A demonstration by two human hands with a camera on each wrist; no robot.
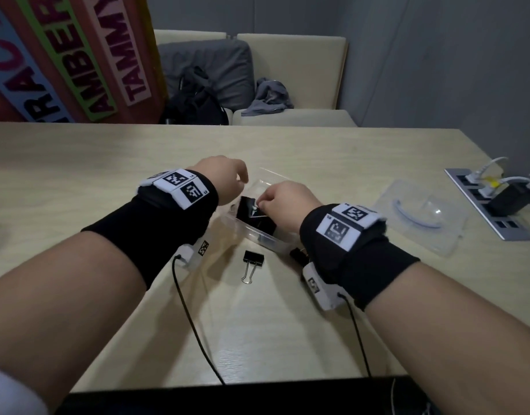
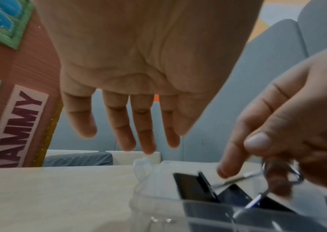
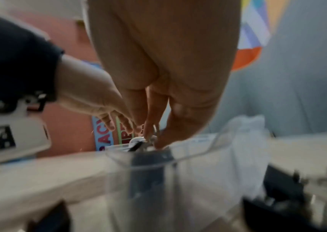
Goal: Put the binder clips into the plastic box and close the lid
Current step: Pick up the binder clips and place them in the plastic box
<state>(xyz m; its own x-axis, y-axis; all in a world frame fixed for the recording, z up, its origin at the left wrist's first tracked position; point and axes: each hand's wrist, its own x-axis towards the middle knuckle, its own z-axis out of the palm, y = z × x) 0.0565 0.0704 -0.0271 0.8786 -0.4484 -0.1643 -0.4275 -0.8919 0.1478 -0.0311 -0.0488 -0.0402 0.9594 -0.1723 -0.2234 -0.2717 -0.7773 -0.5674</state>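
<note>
On a pale wooden counter (image 1: pixel 317 310), near the middle, sits a clear plastic box (image 1: pixel 265 238) with its top open. Several black binder clips (image 1: pixel 251 212) already lie inside it, seen through the transparent wall.

Over the box, the right hand (image 1: pixel 287 205) pinches the wire handle of one black clip between thumb and fingertips, holding it just above the others. In the left wrist view that handle shows as a blurred silver loop (image 2: pixel 281 174) under the curled fingers.

Beside it, at the box's left edge, the left hand (image 1: pixel 228 178) hovers with its fingers (image 2: pixel 144 135) spread, straight and relaxed, pointing down and holding nothing.

Two clips remain outside on the counter. One binder clip (image 1: pixel 252 263) lies just in front of the box, its silver handles pointing toward the person. Another black clip (image 1: pixel 298 255) lies to its right, partly hidden under the right wrist.

Well apart to the right lies the clear lid (image 1: pixel 419 217), flat on the counter. Farther right, a power strip (image 1: pixel 491 211) is set in the counter with white cables and a black adapter plugged in.
</note>
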